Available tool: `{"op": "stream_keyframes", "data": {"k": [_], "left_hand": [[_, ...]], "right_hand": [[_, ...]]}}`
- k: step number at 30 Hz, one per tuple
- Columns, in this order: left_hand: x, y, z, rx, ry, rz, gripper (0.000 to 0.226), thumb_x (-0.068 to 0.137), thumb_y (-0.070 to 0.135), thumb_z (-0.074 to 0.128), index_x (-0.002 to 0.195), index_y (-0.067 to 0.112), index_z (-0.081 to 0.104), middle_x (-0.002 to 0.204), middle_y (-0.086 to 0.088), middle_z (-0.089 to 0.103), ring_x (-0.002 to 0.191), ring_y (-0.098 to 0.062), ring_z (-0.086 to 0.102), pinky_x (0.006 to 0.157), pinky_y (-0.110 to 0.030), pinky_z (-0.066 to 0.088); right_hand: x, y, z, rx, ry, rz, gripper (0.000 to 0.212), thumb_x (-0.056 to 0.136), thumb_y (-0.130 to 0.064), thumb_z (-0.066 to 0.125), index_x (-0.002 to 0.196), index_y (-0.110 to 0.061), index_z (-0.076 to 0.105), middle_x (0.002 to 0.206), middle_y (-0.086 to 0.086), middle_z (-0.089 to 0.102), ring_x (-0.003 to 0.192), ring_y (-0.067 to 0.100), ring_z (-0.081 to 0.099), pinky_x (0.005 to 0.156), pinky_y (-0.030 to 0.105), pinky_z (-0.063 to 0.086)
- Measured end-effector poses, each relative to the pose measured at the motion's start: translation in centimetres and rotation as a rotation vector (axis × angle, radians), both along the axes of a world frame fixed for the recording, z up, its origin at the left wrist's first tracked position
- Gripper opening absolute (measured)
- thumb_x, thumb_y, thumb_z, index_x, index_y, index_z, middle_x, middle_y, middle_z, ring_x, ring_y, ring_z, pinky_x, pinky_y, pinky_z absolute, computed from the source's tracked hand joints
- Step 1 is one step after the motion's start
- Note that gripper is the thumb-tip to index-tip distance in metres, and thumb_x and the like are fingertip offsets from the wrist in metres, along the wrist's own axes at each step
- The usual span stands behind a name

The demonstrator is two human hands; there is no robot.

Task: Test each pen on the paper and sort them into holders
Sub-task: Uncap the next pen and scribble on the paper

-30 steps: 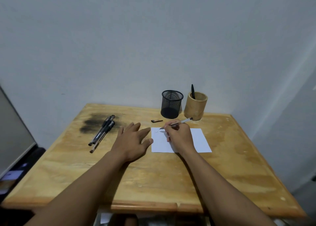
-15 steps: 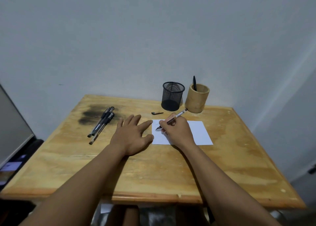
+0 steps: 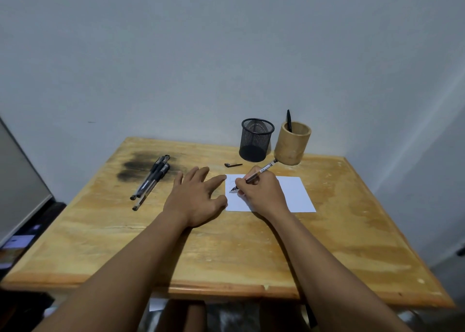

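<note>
My right hand [image 3: 261, 193] grips a pen [image 3: 261, 171] with its tip down on the left part of the white paper [image 3: 297, 195]. Faint scribbles show beside the tip. My left hand [image 3: 196, 198] lies flat on the table, fingers spread, its thumb and forefinger touching the paper's left edge. Three pens [image 3: 151, 179] lie together at the left, over a dark stain. A black pen cap [image 3: 232, 165] rests behind the paper. At the back stand a black mesh holder [image 3: 255, 140], which looks empty, and a bamboo holder [image 3: 292, 143] with one black pen [image 3: 288, 120] in it.
The wooden table [image 3: 226, 251] stands in a corner, with walls behind and to the right. A grey panel [image 3: 17, 180] leans at the left, and clutter sits on the floor beneath it.
My right hand has drawn the pen tip down and left across the paper, leaving marks. My left hand has stayed flat by the paper's edge. The view has shifted slightly.
</note>
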State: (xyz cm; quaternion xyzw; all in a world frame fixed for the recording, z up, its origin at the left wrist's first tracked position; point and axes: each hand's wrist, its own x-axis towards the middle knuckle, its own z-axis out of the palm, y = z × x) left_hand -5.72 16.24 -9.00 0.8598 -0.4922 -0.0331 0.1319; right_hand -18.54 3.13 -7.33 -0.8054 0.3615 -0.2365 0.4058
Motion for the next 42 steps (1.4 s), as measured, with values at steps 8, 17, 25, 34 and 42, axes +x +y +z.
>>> {"op": "stream_keyframes", "data": {"k": [8,17,25,34,42], "left_hand": [[-0.06,-0.04,-0.06,-0.017,0.001,0.006,0.074,0.077,0.066,0.029,0.149,0.050,0.028,0.164,-0.002,0.022,0.152,-0.024,0.009,0.121,-0.055,0.005],[0.04,-0.04,-0.20,-0.028,-0.010,0.008,0.073,0.077,0.067,0.029,0.149,0.051,0.028,0.163,-0.002,0.024,0.152,-0.024,0.012,0.121,-0.055,0.008],[0.25,-0.11,-0.36,-0.026,-0.017,-0.002,0.074,0.078,0.069,0.028,0.149,0.050,0.027,0.163,-0.002,0.025,0.151,-0.024,0.013,0.120,-0.057,0.009],[0.23,-0.13,-0.35,-0.018,-0.019,0.000,0.072,0.080,0.068,0.029,0.150,0.051,0.027,0.164,-0.001,0.023,0.152,-0.023,0.012,0.121,-0.056,0.008],[0.21,-0.15,-0.47,-0.028,-0.007,0.013,0.073,0.077,0.067,0.030,0.148,0.052,0.028,0.163,-0.001,0.025,0.151,-0.022,0.013,0.121,-0.054,0.008]], "right_hand": [[-0.25,-0.14,0.09,-0.007,-0.022,-0.032,0.015,0.092,-0.027,0.069,0.093,-0.013,0.068,0.081,-0.001,0.071,0.076,0.010,0.065,0.058,0.017,0.046],[-0.48,0.05,0.35,-0.007,-0.030,-0.051,0.011,0.093,-0.026,0.069,0.092,-0.016,0.064,0.082,-0.002,0.068,0.074,0.009,0.062,0.058,0.017,0.045],[-0.68,0.06,0.53,0.023,-0.026,-0.077,0.012,0.093,-0.026,0.069,0.087,-0.017,0.064,0.074,-0.007,0.064,0.070,0.009,0.062,0.054,0.017,0.041],[-0.56,0.01,0.56,0.023,-0.044,-0.106,0.013,0.095,-0.028,0.068,0.087,-0.021,0.062,0.078,-0.006,0.066,0.070,0.008,0.063,0.055,0.016,0.042],[-0.69,-0.10,0.45,0.049,-0.042,-0.104,0.009,0.089,-0.023,0.071,0.087,-0.017,0.064,0.074,-0.005,0.062,0.071,0.012,0.061,0.058,0.020,0.046]]}}
